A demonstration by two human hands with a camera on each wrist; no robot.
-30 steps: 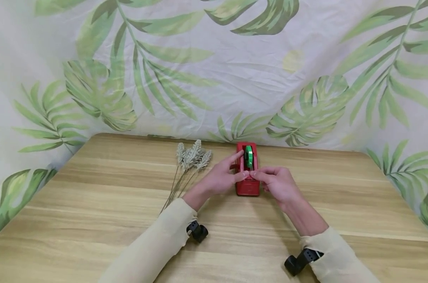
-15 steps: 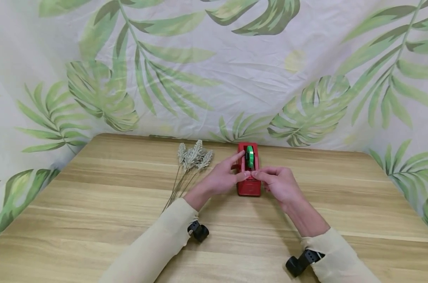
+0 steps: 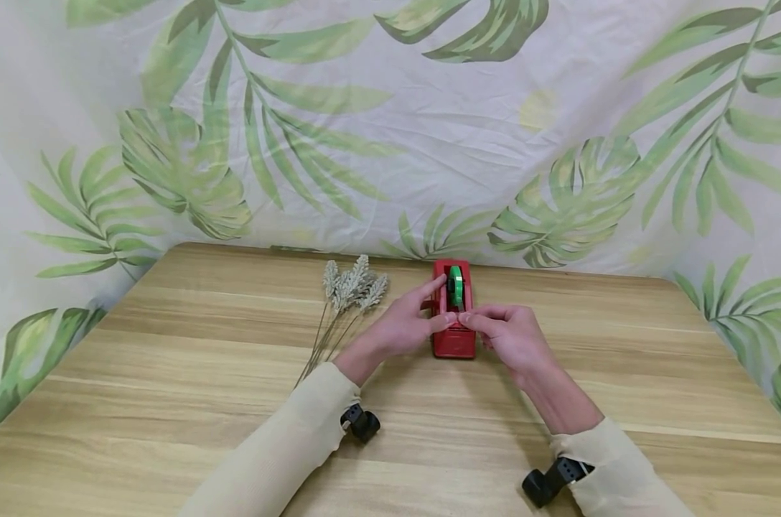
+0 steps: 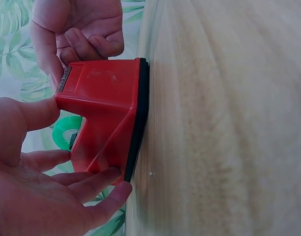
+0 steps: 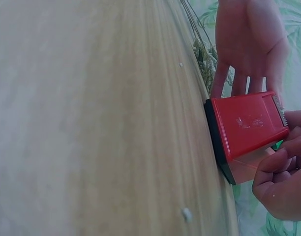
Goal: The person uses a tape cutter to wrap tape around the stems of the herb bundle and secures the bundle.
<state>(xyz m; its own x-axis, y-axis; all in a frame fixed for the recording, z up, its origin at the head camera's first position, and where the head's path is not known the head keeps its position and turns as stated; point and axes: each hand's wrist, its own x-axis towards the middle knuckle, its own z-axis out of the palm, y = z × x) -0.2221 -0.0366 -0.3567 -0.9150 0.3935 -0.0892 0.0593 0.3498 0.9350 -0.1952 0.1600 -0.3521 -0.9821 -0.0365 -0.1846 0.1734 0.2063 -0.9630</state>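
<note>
One red tape dispenser (image 3: 454,343) with a black bottom stands on the wooden table (image 3: 190,431). In the head view it is a little off the middle, toward 4 o'clock, near the table's far edge. A green tape roll (image 3: 455,286) stands up inside it, at the 12 o'clock end. A thin strip of tape (image 3: 460,307) comes from the roll toward 6 o'clock, up to the toothed cutter (image 4: 64,78). The very end of the strip is too small to see well.

The left hand (image 3: 405,321) is at 8 o'clock from the dispenser. It is spread wide, with its fingers almost straight. The fingertips touch the dispenser's left side, and the thumb reaches to the top, by the cutter.

The right hand (image 3: 507,334) is at 4 o'clock from the dispenser. Its fingers are bent in, and the thumb and pointing finger pinch the strip by the cutter. The two thumb tips are just beside each other.

Some gray-white flowers (image 3: 354,285) lie at 9 to 10 o'clock from the dispenser. Their thin stems point toward 7 o'clock, down to the cream left sleeve (image 3: 287,438). The right sleeve (image 3: 616,467) is cream too. Each wrist wears a small black camera (image 3: 365,425). Behind the table, at 12 o'clock, hangs a white cloth (image 3: 455,143) with green leaves on it.
</note>
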